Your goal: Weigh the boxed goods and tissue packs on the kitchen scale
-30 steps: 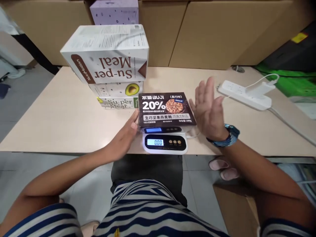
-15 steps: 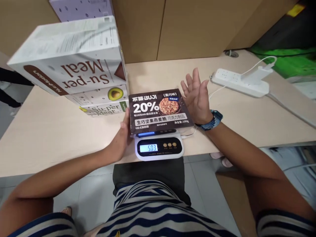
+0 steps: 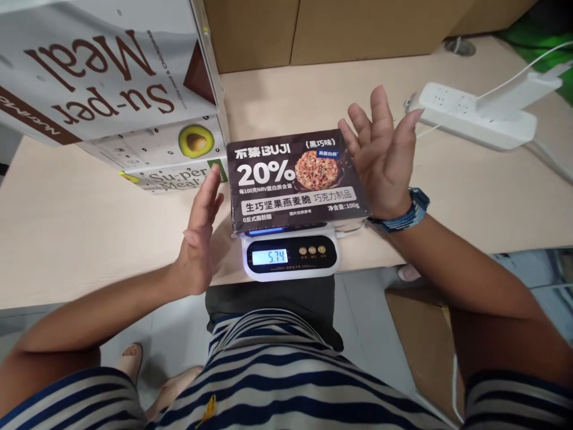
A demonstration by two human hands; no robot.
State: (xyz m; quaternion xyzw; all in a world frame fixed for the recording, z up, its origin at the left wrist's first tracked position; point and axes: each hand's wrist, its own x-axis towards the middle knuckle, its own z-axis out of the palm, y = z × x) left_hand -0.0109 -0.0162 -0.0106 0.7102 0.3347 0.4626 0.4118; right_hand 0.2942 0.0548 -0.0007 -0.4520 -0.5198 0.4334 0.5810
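From the head view, looking straight down the striped shirt at the near edge of the counter (image 3: 89,239): a dark snack box (image 3: 295,182) lies flat on a small white scale (image 3: 290,258), which sits right at that near edge, and the box covers the platform completely. The lit display on the scale's front reads 5.74. The left hand (image 3: 200,236) stands on edge just off the box's left side, palm turned toward it, fingers straight and together, thumb down, gripping nothing and, as far as can be made out, not quite touching the carton. The right hand (image 3: 384,156) is up at the box's right far corner, palm open and facing the box, fingers spread wide, also holding nothing; whether its heel brushes the box edge cannot be told from here. A blue woven wristband (image 3: 405,216) wraps that right wrist. Toward the left far corner of the counter a stack of white Su-per Meal cartons (image 3: 134,89) rises, the lower avocado-printed one just beside the snack box's left far corner. Over on the right side lies a white power strip (image 3: 474,113) with a charger plugged in and a white cable running off toward the far right edge. Brown cardboard boxes (image 3: 358,24) line the far edge.
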